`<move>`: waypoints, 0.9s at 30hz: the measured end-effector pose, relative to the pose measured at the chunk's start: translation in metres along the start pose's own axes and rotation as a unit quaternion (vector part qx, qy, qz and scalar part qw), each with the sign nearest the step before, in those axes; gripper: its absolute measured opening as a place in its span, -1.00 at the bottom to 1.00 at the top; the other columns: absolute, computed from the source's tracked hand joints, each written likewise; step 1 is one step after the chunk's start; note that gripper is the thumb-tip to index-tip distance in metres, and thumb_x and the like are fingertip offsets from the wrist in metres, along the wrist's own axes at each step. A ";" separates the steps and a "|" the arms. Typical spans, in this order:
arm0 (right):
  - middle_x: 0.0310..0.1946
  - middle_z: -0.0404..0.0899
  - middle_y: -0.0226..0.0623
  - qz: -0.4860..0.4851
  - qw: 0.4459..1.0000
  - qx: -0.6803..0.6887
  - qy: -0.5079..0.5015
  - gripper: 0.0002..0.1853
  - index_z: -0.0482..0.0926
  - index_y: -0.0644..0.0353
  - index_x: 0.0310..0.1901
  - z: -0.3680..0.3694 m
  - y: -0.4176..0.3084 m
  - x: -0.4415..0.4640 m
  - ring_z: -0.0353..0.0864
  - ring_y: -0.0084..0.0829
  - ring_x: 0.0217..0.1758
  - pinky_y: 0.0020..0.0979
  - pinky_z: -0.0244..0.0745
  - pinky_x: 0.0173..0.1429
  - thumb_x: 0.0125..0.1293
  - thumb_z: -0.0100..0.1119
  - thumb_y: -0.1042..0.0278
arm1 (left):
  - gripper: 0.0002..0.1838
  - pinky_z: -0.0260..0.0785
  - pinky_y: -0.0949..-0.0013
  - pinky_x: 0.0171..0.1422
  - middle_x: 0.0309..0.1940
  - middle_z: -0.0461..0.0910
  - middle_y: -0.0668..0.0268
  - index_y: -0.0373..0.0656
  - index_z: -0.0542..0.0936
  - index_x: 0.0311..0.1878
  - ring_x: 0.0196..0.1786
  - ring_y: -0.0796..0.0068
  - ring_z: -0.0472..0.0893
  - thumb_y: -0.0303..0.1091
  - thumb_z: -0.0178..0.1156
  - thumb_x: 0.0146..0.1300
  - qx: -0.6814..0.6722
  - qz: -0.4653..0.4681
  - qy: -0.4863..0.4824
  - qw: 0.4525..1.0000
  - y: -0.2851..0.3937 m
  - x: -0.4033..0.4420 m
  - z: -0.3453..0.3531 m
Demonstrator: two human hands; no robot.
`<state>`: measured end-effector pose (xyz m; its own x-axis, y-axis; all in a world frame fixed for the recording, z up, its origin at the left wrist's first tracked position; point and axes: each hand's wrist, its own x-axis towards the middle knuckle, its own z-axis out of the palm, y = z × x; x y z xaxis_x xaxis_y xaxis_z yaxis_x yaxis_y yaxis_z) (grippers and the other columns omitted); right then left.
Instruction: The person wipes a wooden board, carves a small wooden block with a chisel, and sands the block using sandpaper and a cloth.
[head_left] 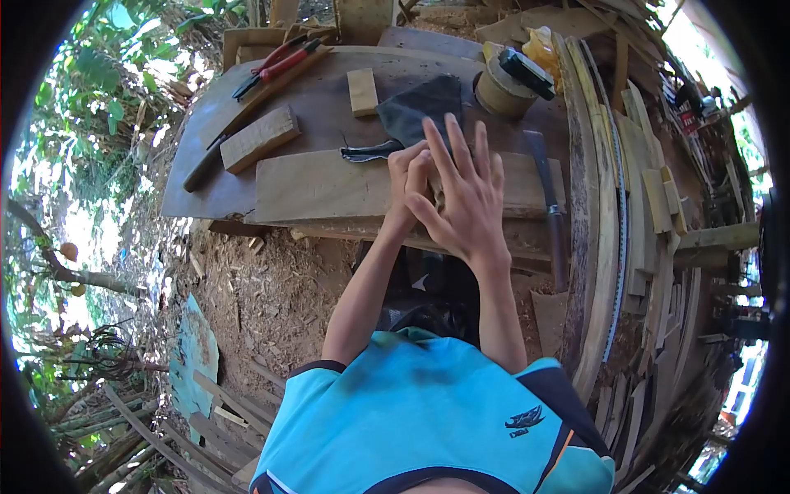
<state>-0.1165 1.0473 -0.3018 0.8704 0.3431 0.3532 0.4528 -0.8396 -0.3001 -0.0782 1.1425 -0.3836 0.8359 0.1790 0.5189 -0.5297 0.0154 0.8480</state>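
At the plank edge (321,216), space separates the machete (549,193) from the spread right hand (469,198) and curled left hand (403,177).

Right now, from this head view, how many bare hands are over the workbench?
2: the left hand, fingers curled, over the wooden board; and the right hand, fingers spread, beside it and partly hiding it. No others show.

Nothing can be read with certainty. On the front of the blue shirt (411,403), a dark emblem (524,418) stands with a short row of dark letters (518,434) just beneath, too small and blurred to make out.
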 end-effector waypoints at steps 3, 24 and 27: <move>0.46 -0.05 -0.16 0.042 0.999 0.030 -0.019 -0.13 -0.02 -0.25 0.45 0.003 0.003 0.009 -0.06 0.01 0.49 0.22 -0.03 0.36 0.15 -0.04 -0.39 | -0.60 0.15 0.35 -0.51 -0.72 0.29 0.19 -0.39 0.35 -0.54 -0.62 0.52 0.30 -0.17 -0.12 0.16 -0.063 -0.026 0.050 0.996 -0.001 -0.004 0.009; 0.19 0.30 -0.26 0.117 0.685 0.714 0.086 -0.25 0.25 0.22 0.32 0.058 0.041 -0.009 0.31 -0.51 0.14 -0.46 0.18 0.26 0.38 -0.34 -0.29 | -0.15 0.07 0.25 0.36 0.17 0.30 0.06 -0.23 0.06 0.37 0.27 0.26 0.29 -0.06 0.10 0.04 -0.061 -0.090 -0.116 0.987 0.035 -0.032 -0.007; 0.31 0.21 -0.23 0.089 0.735 0.666 0.087 -0.25 0.21 0.23 0.34 0.062 0.037 -0.011 0.21 -0.43 0.32 -0.41 0.07 0.37 0.38 -0.33 -0.27 | -0.20 0.08 0.30 0.34 0.14 0.31 0.10 -0.27 0.13 0.32 0.23 0.30 0.31 0.00 0.02 0.06 -0.082 -0.106 -0.092 0.987 0.037 -0.033 0.000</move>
<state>-0.0969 1.0384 -0.3715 0.9534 0.1210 0.2765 0.2234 0.3330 -0.9161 -0.1249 1.1377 -0.3695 0.9344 -0.0262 0.3552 -0.3437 0.1955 0.9185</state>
